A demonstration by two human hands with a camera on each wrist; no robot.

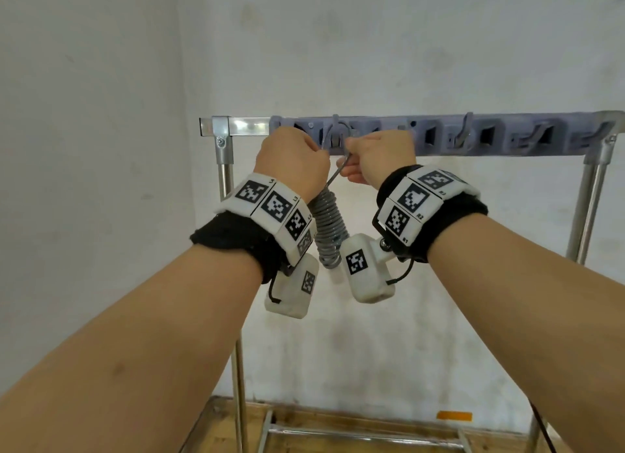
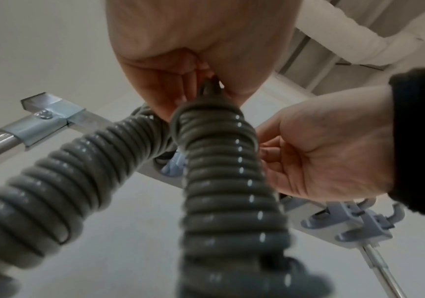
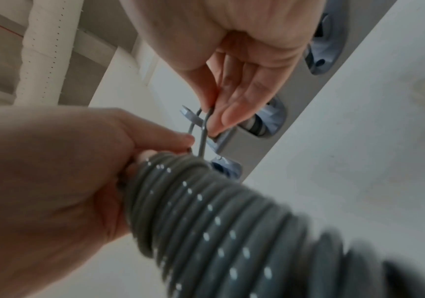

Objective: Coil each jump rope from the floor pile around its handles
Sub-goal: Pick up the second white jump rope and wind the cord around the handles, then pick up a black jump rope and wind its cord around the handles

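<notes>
- The left wrist band (image 1: 270,209) carries white tiles with black square code patterns; small labels at the tile corners read "L4" and "L3", and the further ones are too small to make out.
- The right wrist band (image 1: 419,198) carries like tiles, labelled "R1", "R2" and "R3" at their corners.
- The camera boxes hanging below each band bear a code pattern only, with no letters.

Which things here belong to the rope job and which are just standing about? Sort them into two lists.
Job:
coiled grey jump rope
loose rope loop, pinched by both hands
left hand
right hand
hook rail, loop held at one hook

Just there:
metal rack frame
wooden floor
orange tape
</notes>
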